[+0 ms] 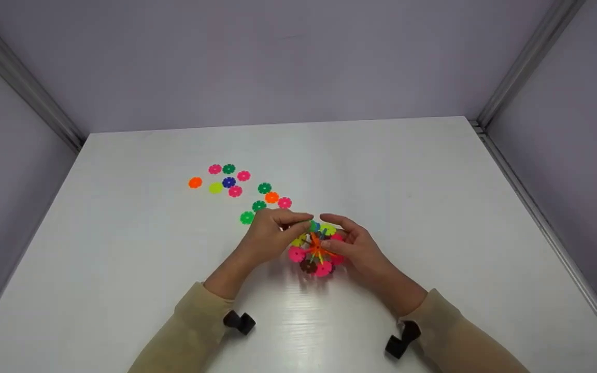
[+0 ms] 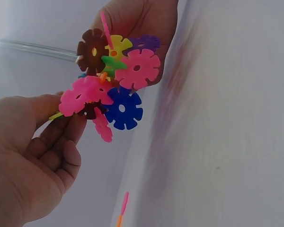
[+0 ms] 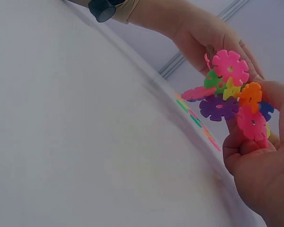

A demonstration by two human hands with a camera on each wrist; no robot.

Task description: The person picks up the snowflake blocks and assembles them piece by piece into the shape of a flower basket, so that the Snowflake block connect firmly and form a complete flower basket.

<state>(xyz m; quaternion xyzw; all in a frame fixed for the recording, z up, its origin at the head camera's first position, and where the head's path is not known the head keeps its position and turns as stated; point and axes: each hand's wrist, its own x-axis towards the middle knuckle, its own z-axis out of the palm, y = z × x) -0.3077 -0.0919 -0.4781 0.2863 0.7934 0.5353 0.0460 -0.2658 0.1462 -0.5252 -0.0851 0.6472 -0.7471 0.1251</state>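
A ball-like cluster of notched, flower-shaped plastic discs [image 1: 323,268], in pink, yellow, orange, brown and other colours, is held up above the white table between both hands. My right hand [image 1: 363,256] grips the cluster from its right side, thumb in front and fingers behind. With thumb and fingertips my left hand [image 1: 267,235] pinches a green disc [image 1: 313,226] at the cluster's top. From the left wrist view, a blue disc [image 2: 124,109] and a brown disc [image 2: 92,52] stick out of the cluster. A purple disc [image 3: 218,108] shows in the right wrist view.
Several loose discs lie flat on the table [image 1: 122,248] left of and beyond the hands, among them an orange disc [image 1: 195,182], a dark blue disc [image 1: 229,182] and a green disc [image 1: 247,217]. Grey walls [image 1: 288,67] stand behind and at both sides.
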